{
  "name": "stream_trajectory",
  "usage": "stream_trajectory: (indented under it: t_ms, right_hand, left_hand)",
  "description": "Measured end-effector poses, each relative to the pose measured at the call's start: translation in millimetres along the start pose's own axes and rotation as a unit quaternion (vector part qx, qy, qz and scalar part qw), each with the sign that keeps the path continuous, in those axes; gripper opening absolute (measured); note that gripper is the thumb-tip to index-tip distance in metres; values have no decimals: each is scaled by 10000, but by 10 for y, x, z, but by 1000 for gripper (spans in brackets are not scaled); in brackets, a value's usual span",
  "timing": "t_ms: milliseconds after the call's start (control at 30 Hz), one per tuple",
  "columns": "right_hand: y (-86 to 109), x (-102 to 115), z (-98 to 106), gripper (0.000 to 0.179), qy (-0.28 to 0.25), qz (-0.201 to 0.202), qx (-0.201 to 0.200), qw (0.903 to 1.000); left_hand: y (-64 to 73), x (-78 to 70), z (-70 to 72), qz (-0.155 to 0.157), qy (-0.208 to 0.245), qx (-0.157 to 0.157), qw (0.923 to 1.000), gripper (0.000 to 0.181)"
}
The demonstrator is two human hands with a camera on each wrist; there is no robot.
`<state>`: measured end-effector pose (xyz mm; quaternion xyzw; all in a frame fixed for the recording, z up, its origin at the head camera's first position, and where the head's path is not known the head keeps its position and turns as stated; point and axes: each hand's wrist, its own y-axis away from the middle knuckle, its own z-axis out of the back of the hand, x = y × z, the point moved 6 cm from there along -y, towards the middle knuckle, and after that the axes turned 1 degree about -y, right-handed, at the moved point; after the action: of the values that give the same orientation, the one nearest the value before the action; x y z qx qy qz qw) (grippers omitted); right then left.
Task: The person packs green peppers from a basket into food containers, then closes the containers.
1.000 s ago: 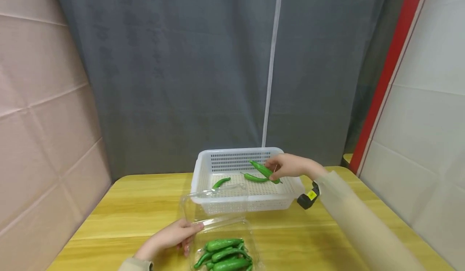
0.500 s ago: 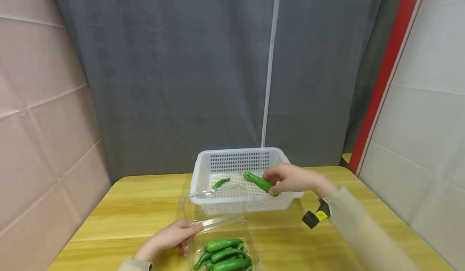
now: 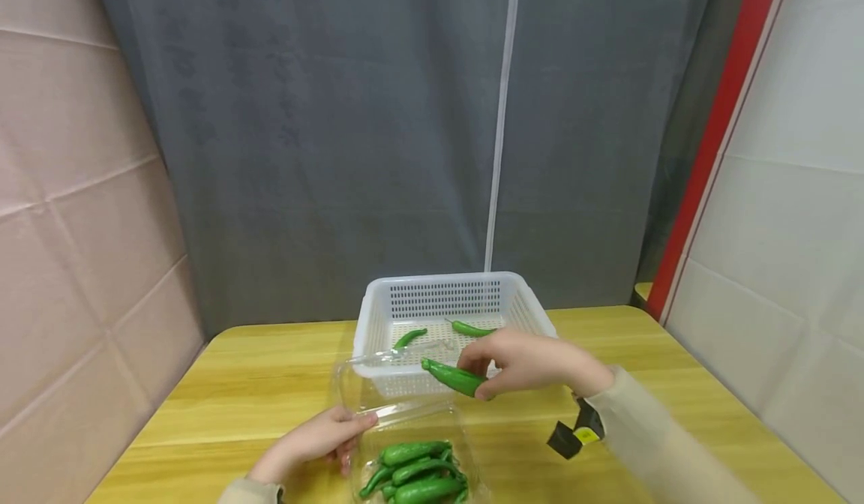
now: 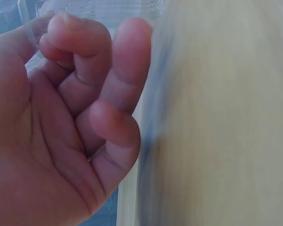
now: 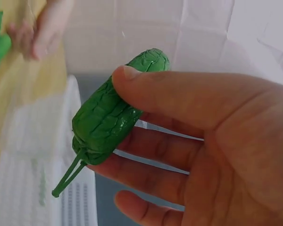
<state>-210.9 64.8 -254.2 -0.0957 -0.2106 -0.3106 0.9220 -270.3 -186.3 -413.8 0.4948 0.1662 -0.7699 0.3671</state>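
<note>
My right hand pinches a green chili pepper between thumb and fingers, above the front rim of a white slotted basket. In the right wrist view the pepper looks wrinkled, its thin stem pointing down to the left. My left hand grips the left edge of a clear plastic clamshell box near its hinge; in the left wrist view the outer fingers curl loosely below the plastic. Several green peppers lie piled in the box. Two more, a small pepper and a longer pepper, lie in the basket.
The box's raised clear lid leans toward the basket and overlaps its front left in the head view. Everything stands on a yellow wooden table. A grey curtain hangs behind it, with pale cloth walls at the sides.
My right hand has brought the pepper from inside the basket toward the near left, over its front rim. The left hand and the box stay in place.
</note>
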Motion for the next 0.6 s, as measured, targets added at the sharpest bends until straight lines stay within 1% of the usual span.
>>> stream_trajectory:
  t_ms: [133,300,433,600]
  right_hand:
    - [-94,147,-181,18,213,302,317,9988]
    - [-204,247,-412,18,502,597,646,9949]
    - [-298,260,-612,19,742,602,907,9913]
    - [-388,256,-859,20,1105,491,1240,9849]
  left_hand:
    - [-5,-8,-3,-20,25,33,10000,66]
    - [3,-34,-1,-50,-30,7,10000,65]
    - [12,-44,1,-53,-17,-26,10000,65]
    - [17,-51,-6,-130,-28,-37,9999,59]
